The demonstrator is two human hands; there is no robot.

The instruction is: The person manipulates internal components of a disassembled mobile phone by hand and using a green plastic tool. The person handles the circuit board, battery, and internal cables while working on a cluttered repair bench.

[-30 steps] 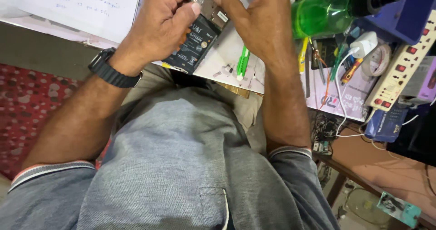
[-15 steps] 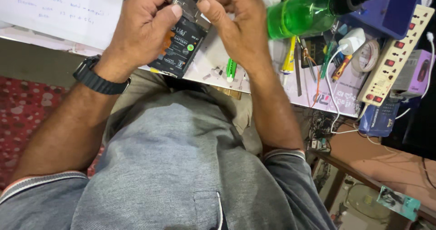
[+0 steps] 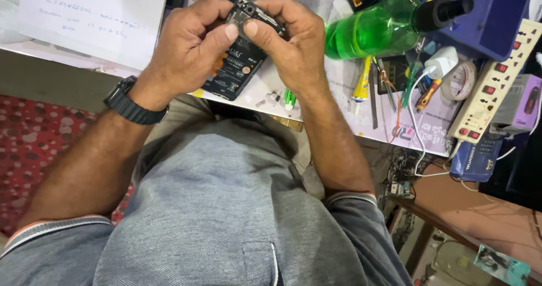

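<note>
Opened phone [image 3: 237, 60] sat lower and more central in view than half second before, likely from head tilt, not hands; grip unchanged, so work on its top end carried on; left hand [image 3: 189, 46] clamped on phone's left side, thumb pressing top; right hand [image 3: 288, 43] fingers closed over top corner, fingertips hidden; phone held above bench [image 3: 339, 88] near edge; green bottle [image 3: 378, 29] lying just right.

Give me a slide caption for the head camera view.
Both hands, left and right, hold an opened phone above a cluttered workbench.
</note>
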